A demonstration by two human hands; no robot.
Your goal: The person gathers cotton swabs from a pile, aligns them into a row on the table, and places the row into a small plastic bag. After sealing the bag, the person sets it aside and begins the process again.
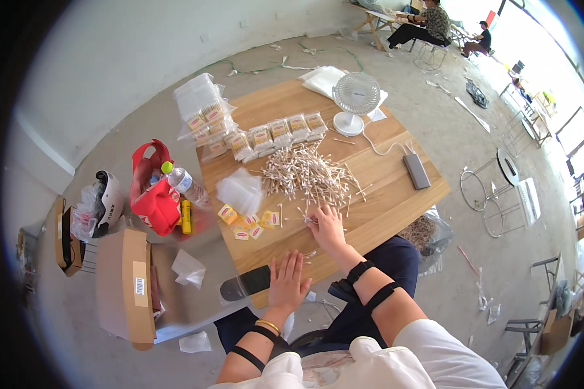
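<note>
A large heap of cotton swabs (308, 172) lies in the middle of the wooden table (383, 220). At the heap's near edge my right hand (328, 228) has its fingers closed on some cotton swabs, whose pale tips show at the fingertips. My left hand (288, 284) lies flat at the table's near edge, fingers stretched out, beside a dark phone-shaped object (245, 283). A few loose swabs (309, 255) rest just right of its fingertips. Left of the heap are clear plastic bags (240, 190) and several small yellow-and-white cards (246, 227).
Filled swab packs (280, 131) stand in a row behind the heap, near a white fan (355, 97) and a grey power bank (416, 171). To the left are a water bottle (187, 184), a red bag (156, 204) and a cardboard box (124, 285). People sit far off.
</note>
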